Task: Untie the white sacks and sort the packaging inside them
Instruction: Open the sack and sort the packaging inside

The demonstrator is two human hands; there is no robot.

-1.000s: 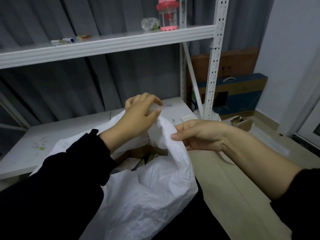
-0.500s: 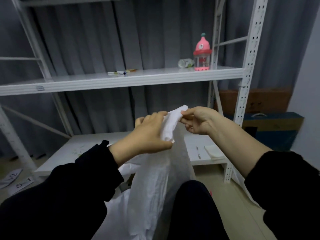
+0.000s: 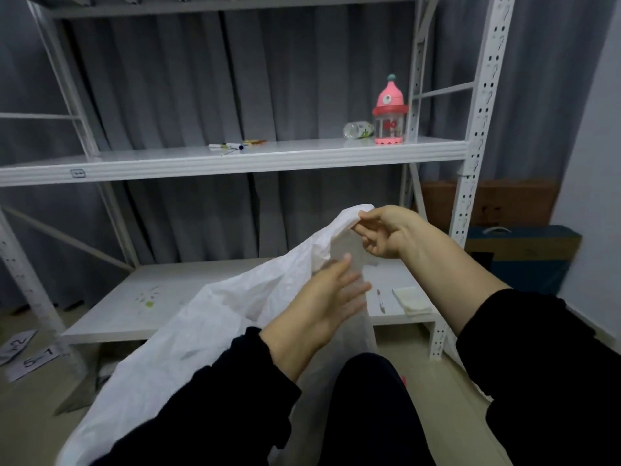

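One white woven plastic sack is in view, hanging from its raised top edge in front of the white metal shelf rack and draping down to the lower left across the person's lap. The right hand pinches that top edge between thumb and forefinger, the other fingers curled under. The left hand is spread, fingers straight and blurred, holding nothing; whether it touches the cloth I cannot tell. The sack looks light, limp and thin enough to let light through near the top, so it should crumple and slide rather than hold a shape. The hemmed rim is probably the surest place to grip, one hand at each side of the mouth. No packaging shows. On the middle shelf stand one pink domed bottle and one clear bottle on its side; two numbered paper sheets lie on the floor.
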